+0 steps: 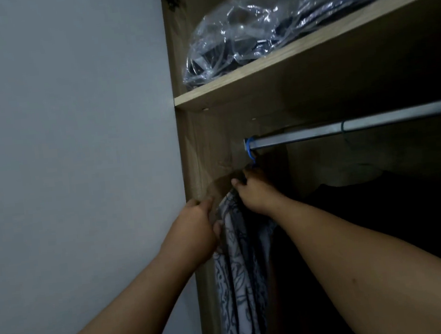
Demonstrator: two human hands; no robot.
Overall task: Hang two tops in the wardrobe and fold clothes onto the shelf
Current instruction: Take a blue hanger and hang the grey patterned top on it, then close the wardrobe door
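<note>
No legible text, label, brand, number or sign appears anywhere in this dim wardrobe view; the patterned grey-and-white top (238,268) bears only ornament.

We are looking up at a wooden shelf (271,62) that is carrying a clear plastic bag (266,20) of dark clothes, while below it a metal rail (359,125) is bearing a blue hanger hook (250,148) at its left end.

My top (238,273): soft patterned cloth. Rail (345,126): smooth dull metal. Shelf (284,59): matt wood grain. Bag (253,27): glossy clear plastic.
</note>
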